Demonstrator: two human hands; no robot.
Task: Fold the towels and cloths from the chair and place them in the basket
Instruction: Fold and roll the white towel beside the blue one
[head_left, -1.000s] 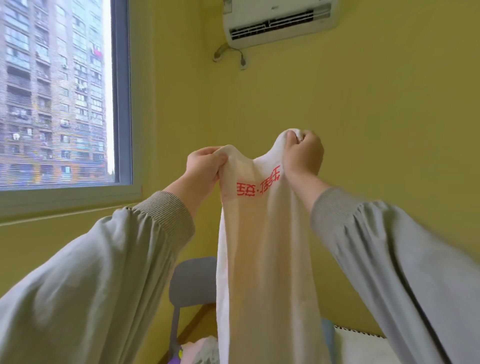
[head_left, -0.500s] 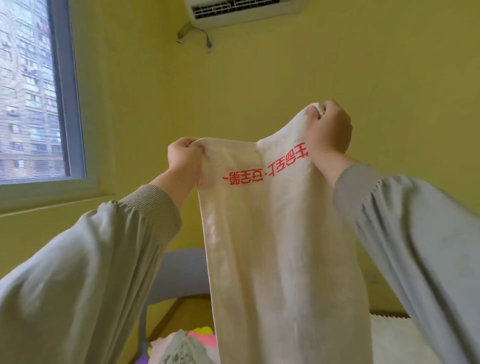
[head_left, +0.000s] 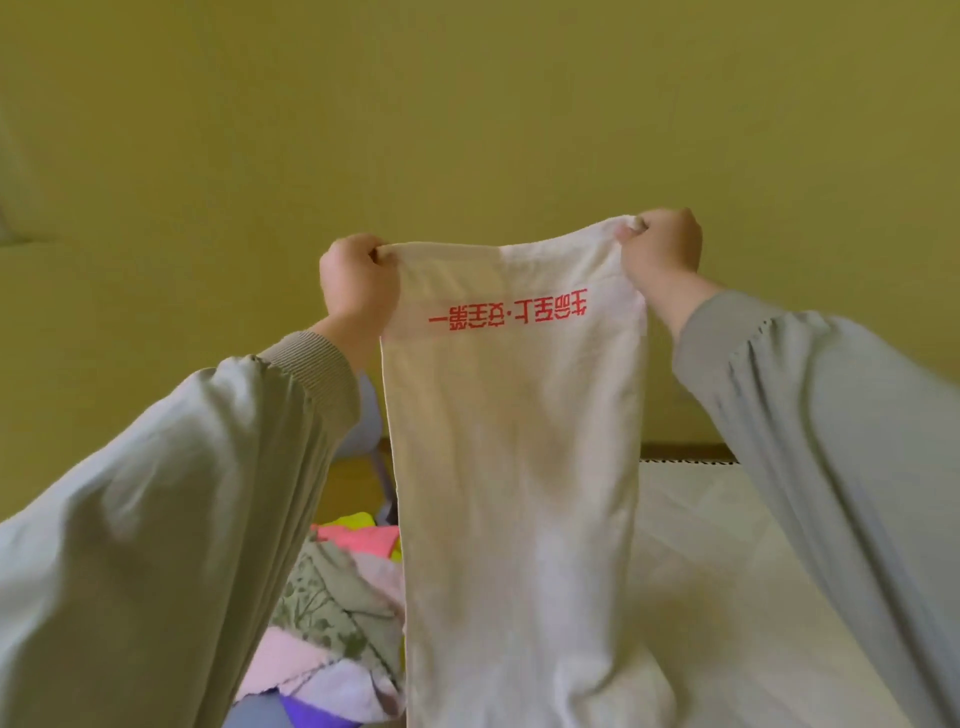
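Note:
A long white towel (head_left: 514, 493) with a line of red characters near its top hangs spread out in front of me. My left hand (head_left: 356, 283) grips its upper left corner and my right hand (head_left: 660, 249) grips its upper right corner, so the top edge is stretched between them. The towel's lower end reaches down onto the pale surface below. Behind it on the left, a heap of cloths (head_left: 337, 613) in pink, yellow, purple and a green leaf print lies on the grey chair (head_left: 363, 415). No basket shows.
A yellow wall (head_left: 467, 104) fills the background. A pale white padded surface (head_left: 727, 571) spreads out at the lower right, with a wooden strip (head_left: 675, 449) along the wall behind it. My grey sleeves cover both lower corners.
My hands have pulled apart, spreading the towel's top edge to full width so the red characters show. The view has swung right and down; the window and air conditioner have left the frame.

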